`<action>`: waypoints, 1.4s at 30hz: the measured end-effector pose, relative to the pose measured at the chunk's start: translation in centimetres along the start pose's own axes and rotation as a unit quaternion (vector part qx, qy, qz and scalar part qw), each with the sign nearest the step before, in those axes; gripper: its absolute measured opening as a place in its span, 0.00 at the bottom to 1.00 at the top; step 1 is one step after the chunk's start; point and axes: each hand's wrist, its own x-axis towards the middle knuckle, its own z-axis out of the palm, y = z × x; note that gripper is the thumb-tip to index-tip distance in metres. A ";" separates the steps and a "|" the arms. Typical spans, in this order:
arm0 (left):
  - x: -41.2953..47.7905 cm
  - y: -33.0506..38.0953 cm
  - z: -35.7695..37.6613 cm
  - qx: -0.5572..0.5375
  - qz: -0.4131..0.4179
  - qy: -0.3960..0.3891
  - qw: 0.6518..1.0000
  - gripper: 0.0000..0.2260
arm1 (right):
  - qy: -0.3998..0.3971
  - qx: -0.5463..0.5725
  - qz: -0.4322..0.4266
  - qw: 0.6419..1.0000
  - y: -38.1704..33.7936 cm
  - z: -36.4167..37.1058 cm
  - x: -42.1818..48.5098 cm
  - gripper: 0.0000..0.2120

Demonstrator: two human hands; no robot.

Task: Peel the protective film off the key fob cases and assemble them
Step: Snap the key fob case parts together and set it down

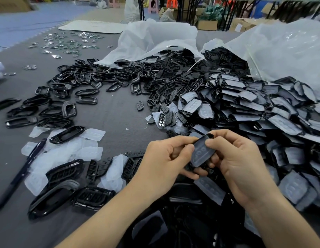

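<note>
Key fob case point(203, 149), black and covered by a cloudy film point(198, 158), held above the table point(111, 119) between 2 hands. Left hand point(166, 158): fingers curled under the case, thumb lying against its left edge. Right hand point(239, 158): fingers wrapped behind the case, thumb and forefinger tips pinching its upper end. Both forearms enter from below and are cut off by the picture's edge.

The bottom of the case is hidden by fingers, and whether any film corner has lifted cannot be told. Below the case lies a dark, blurred heap that is hard to make out.

Right of the case and beyond it: a pile of film-covered cases point(263, 111) spilling from 2 plastic bags point(155, 38). Left of the case: loose film sheets point(91, 151), black frames point(66, 104) and a pen point(28, 161).
</note>
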 end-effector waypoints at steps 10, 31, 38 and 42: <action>0.0 0.0 0.1 0.029 0.026 0.022 0.999 0.12 | -0.002 -0.042 -0.028 0.999 -0.1 0.1 0.0 0.11; 0.2 0.0 0.1 -0.006 0.023 0.057 0.998 0.09 | 0.022 -0.041 -0.067 0.997 0.7 0.6 -0.2 0.06; 0.2 -0.5 -0.1 0.041 0.025 0.071 0.996 0.07 | 0.028 -0.131 -0.115 0.984 0.8 0.7 -0.2 0.09; 0.3 -0.8 -0.2 0.066 0.018 0.075 0.995 0.08 | 0.026 -0.212 -0.163 0.963 0.9 1.0 -0.5 0.08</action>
